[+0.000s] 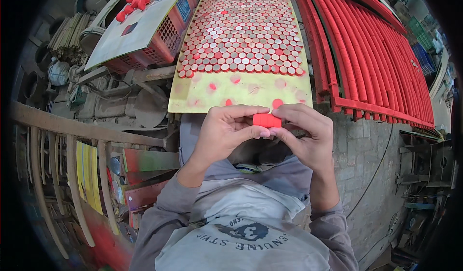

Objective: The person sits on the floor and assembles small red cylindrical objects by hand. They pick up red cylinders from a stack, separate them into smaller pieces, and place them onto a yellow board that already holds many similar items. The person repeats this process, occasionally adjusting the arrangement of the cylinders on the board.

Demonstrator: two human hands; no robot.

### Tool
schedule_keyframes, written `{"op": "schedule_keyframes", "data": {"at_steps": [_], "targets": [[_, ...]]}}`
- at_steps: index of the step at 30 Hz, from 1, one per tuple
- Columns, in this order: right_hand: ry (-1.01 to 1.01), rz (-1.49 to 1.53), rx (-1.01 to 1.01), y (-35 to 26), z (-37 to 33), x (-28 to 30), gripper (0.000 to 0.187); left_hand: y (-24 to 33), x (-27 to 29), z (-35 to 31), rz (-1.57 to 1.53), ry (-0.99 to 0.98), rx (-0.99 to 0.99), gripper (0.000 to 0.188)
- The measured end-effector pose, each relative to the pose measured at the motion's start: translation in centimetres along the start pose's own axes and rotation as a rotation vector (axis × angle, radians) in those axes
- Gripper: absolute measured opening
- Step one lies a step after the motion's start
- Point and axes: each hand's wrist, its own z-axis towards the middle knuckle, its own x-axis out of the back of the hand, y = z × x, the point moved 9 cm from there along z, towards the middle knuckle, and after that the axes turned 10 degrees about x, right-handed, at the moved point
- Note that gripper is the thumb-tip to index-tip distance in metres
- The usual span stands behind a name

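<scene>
Between my two hands is a short stack of red discs [267, 121], held sideways above my lap. My left hand [226, 127] pinches its left end, thumb below and fingers above. At the other end my right hand [305, 128] grips it the same way. Just beyond my fingers lies a pale yellow board [251, 88], its far part covered by rows of small round discs [241, 32] with whitish tops and red sides. A loose red disc [278, 103] rests near the board's front edge, and faint red marks dot the bare strip.
On the right stands a rack of long red rods [371, 54]. At the far left, a white panel [140, 27] lies on an orange plastic crate [156, 41], carrying several red round pieces [140, 1]. A wooden slatted frame [72, 145] is beside my left arm. A cable [376, 169] crosses the floor.
</scene>
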Motion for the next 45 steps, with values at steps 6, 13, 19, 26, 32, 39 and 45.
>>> {"op": "schedule_keyframes", "data": {"at_steps": [6,13,19,26,32,39,45], "targets": [[-0.02,0.021,0.053,-0.4,0.0,0.1,0.027,1.1,0.0,-1.0,0.022,-0.019,-0.131,0.038],[-0.029,-0.013,0.154,-1.8,0.5,-0.8,0.029,1.6,0.2,-1.3,0.016,-0.033,-0.181,0.026],[-0.008,0.003,0.126,-1.5,0.4,-0.9,0.03,1.2,0.5,-1.4,-0.157,-0.022,-0.075,0.023],[-0.024,-0.006,0.089,-1.1,0.3,-1.0,0.03,1.2,0.1,-1.3,-0.038,-0.035,-0.154,0.028],[-0.066,-0.126,0.214,-2.9,0.4,-1.0,0.03,0.4,0.0,-1.2,-0.064,-0.089,-0.139,0.029],[-0.091,-0.075,0.12,-2.0,0.3,-1.2,0.031,0.6,-0.2,-1.1,-0.04,-0.098,-0.113,0.028],[-0.148,-0.056,0.055,-1.6,0.3,-2.0,0.029,-0.1,0.3,-1.1,-0.077,-0.132,-0.075,0.027]]}}
